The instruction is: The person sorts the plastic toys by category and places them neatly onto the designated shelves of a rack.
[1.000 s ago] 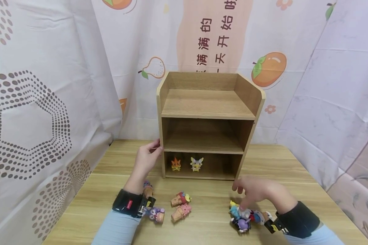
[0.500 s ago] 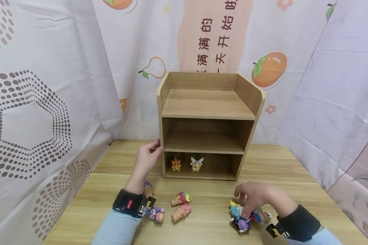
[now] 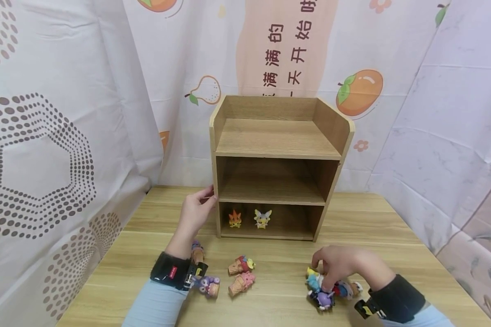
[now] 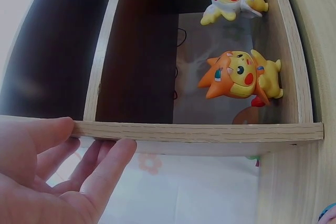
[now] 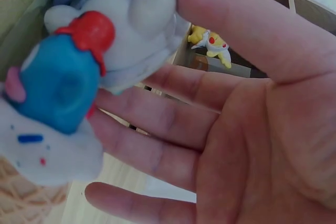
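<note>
My left hand (image 3: 196, 213) is at the left side of a wooden shelf (image 3: 278, 156). In the left wrist view its thumb touches the front edge of the side board, and the fairly straight fingers lie against the outer face. On the right, my right hand (image 3: 343, 267) is over a cluster of small toy figurines. Its thumb and forefinger pinch a white figurine (image 5: 131, 24), as the right wrist view shows. Against that one leans a blue-headed figurine (image 5: 60, 82) on a cone. A purple figurine (image 3: 324, 299) lies just below the hand in the head view.
Two yellow figurines, one orange-hooded (image 3: 235, 219) and one white-hooded (image 3: 263, 219), stand in the shelf's bottom compartment. Cone-shaped figurines, red-topped (image 3: 241, 265), pink (image 3: 242, 284) and purple (image 3: 209, 287), lie on the table (image 3: 270, 313). Another is partly behind the left wrist.
My right hand has shifted slightly down and drawn its fingers closer about the white figurine. The left hand and the shelf look unchanged.
</note>
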`<action>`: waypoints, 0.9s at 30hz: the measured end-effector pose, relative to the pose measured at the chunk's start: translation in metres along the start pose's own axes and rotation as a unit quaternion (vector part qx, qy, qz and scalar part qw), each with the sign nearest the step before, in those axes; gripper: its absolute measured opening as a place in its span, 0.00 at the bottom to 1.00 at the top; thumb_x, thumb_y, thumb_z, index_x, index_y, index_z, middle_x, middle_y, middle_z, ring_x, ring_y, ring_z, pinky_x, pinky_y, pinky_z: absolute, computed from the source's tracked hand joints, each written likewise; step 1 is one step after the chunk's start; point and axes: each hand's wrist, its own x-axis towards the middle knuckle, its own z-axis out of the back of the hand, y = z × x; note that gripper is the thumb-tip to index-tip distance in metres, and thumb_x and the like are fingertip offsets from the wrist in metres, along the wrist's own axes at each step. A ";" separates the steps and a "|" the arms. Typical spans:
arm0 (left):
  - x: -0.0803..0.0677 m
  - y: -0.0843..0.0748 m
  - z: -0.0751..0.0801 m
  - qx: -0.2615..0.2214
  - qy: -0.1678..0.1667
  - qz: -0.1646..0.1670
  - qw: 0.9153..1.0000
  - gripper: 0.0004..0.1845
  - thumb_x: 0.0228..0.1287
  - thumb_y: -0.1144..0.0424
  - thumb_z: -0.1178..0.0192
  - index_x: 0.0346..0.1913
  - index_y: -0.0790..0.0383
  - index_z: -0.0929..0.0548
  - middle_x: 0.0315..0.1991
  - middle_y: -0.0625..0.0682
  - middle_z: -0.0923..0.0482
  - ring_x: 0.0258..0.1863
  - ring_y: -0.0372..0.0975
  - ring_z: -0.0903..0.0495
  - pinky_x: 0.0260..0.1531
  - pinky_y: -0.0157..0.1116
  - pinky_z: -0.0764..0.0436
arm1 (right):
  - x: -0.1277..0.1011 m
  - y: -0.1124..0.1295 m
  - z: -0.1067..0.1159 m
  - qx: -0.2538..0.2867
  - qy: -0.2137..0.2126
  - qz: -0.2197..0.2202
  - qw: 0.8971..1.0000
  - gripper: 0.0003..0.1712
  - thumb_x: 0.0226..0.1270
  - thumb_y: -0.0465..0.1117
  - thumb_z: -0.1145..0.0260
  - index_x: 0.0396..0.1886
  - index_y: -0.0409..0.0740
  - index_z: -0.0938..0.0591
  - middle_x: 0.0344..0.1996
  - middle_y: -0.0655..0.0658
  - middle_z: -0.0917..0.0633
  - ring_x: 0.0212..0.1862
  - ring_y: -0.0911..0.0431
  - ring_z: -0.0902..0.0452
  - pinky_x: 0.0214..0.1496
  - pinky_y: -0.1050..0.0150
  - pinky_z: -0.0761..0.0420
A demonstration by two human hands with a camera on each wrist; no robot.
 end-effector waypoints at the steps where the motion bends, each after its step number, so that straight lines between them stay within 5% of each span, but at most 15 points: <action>1: 0.000 0.000 0.000 0.001 0.001 -0.001 1.000 0.22 0.72 0.69 0.39 0.67 0.67 0.22 0.57 0.65 0.19 0.54 0.53 0.18 0.49 0.48 0.16 | 0.000 0.000 0.000 0.005 0.001 -0.003 1.000 0.26 0.46 0.41 0.19 0.48 0.52 0.17 0.32 0.51 0.19 0.33 0.57 0.25 0.37 0.58 0.22; 17: 0.001 0.000 -0.001 0.010 -0.004 -0.001 1.000 0.22 0.72 0.69 0.39 0.67 0.66 0.22 0.57 0.65 0.19 0.53 0.52 0.18 0.49 0.47 0.15 | 0.006 -0.005 0.001 -0.015 -0.048 0.056 0.997 0.21 0.49 0.40 0.23 0.44 0.43 0.17 0.28 0.51 0.22 0.29 0.61 0.29 0.31 0.63 0.26; 27: -0.002 -0.004 -0.001 0.008 -0.005 -0.002 1.000 0.21 0.72 0.69 0.38 0.66 0.66 0.21 0.56 0.66 0.19 0.53 0.53 0.18 0.49 0.48 0.15 | 0.010 -0.009 0.005 -0.003 -0.054 0.041 0.998 0.24 0.55 0.43 0.22 0.49 0.39 0.18 0.30 0.52 0.20 0.33 0.58 0.26 0.37 0.58 0.22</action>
